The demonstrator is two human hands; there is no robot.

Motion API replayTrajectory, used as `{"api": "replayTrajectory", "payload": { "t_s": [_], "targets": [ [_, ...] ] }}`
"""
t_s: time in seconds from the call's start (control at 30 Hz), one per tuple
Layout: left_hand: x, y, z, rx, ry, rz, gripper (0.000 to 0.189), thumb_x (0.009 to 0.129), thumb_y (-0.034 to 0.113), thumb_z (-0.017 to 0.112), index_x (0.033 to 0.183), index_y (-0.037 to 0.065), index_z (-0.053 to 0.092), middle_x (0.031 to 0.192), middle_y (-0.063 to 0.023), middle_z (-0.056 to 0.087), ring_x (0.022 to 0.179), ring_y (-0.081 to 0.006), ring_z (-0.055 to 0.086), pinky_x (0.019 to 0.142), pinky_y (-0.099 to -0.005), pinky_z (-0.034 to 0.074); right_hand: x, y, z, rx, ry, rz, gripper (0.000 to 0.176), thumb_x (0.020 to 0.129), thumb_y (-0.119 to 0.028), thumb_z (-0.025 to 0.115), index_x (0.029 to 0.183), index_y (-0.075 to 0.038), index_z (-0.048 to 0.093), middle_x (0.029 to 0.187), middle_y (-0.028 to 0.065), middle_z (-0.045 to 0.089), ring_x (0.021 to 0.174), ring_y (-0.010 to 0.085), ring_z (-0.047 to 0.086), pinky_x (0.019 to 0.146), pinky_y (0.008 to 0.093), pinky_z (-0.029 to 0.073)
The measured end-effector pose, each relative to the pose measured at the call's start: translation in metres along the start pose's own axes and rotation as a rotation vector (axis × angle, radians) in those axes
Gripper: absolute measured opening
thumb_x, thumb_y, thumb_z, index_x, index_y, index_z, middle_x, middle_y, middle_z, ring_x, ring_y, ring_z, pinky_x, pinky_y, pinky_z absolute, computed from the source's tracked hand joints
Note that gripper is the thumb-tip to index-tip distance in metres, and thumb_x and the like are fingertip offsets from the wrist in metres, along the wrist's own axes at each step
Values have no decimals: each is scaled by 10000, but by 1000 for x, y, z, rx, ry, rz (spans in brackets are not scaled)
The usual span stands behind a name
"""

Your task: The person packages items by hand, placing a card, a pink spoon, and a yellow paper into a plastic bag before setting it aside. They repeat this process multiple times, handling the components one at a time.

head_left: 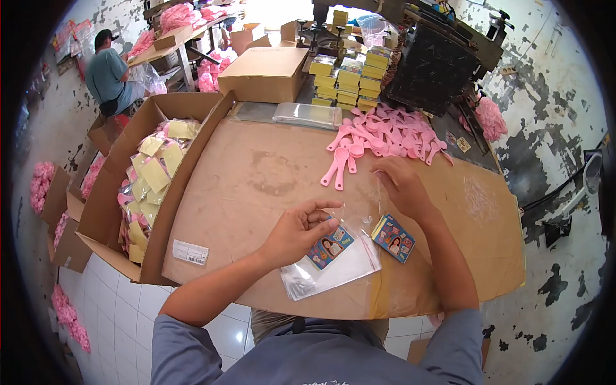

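My left hand [303,230] is closed, with thumb and fingertips pinching a clear plastic bag near its upper edge. A blue printed card [330,247] shows just under those fingers. Beneath it lies a stack of clear plastic bags [343,274]. My right hand [401,183] is raised in front of the pile of pink plastic spoons [391,131], its fingers curled toward the thumb. Whatever sits between those fingertips is too small to make out. A small stack of blue printed cards [394,239] rests on the cardboard below my right wrist.
At left, an open carton [208,138] holds many filled packets [154,173]. Stacked yellow-edged cards [346,80], a closed carton [263,70] and another pile of plastic bags [308,115] stand behind. A black machine [430,64] is at back right. Another person [109,77] sits far left.
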State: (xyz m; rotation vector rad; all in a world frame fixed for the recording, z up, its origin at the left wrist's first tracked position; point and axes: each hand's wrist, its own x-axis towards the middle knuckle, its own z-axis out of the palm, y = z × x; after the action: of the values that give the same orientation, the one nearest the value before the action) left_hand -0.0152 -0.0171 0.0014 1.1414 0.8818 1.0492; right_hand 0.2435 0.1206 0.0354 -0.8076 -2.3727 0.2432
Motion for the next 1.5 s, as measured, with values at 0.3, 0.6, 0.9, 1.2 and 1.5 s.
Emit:
{"api": "replayTrajectory", "payload": {
  "t_s": [0.3, 0.6, 0.9, 1.2, 1.5],
  "targets": [
    [-5, 10, 7, -29, -68, -48, 397, 1032, 129, 651, 1393, -14, 565, 1057, -69, 760, 926, -64, 689, 825, -234, 564, -43, -49, -30, 1137, 58, 39, 117, 978, 8, 441, 1001, -44, 543, 1073, 152, 620, 1026, 232, 614, 936, 382, 490],
    [-2, -1, -1, -22, -231, -101, 333, 1049, 157, 640, 1314, -45, 641, 1105, -81, 760, 974, -70, 683, 841, -243, 556, -54, -33, -14, 1273, -48, 21, 122, 926, 2, 412, 952, -54, 517, 1092, 180, 625, 1039, 238, 607, 987, 414, 472],
    [-2, -1, 4, -126, -278, -154, 321, 1068, 199, 608, 1294, -29, 632, 1041, -84, 756, 934, -101, 702, 806, -272, 568, -48, -85, 12, 612, -236, -37, 486, 1000, 37, 468, 1477, -28, 538, 1581, 145, 474, 1457, 282, 452, 1196, 422, 354],
    [-8, 12, 5, -138, -365, -244, 348, 1068, 237, 615, 1327, 5, 619, 1074, -53, 732, 926, -94, 685, 806, -265, 561, -41, -90, -6, 778, -228, 31, 252, 947, -32, 683, 1195, -60, 710, 1300, 104, 655, 1253, 257, 603, 1052, 401, 468],
    [-7, 11, 8, 316, -236, 419, 476, 1013, 176, 658, 1447, 26, 533, 1461, -155, 582, 1409, -234, 511, 1140, -390, 425, -13, -131, -83, 190, -44, -241, 150, 810, 17, 775, 930, -64, 735, 898, 68, 694, 888, 250, 682, 760, 369, 525]
  ]
}}
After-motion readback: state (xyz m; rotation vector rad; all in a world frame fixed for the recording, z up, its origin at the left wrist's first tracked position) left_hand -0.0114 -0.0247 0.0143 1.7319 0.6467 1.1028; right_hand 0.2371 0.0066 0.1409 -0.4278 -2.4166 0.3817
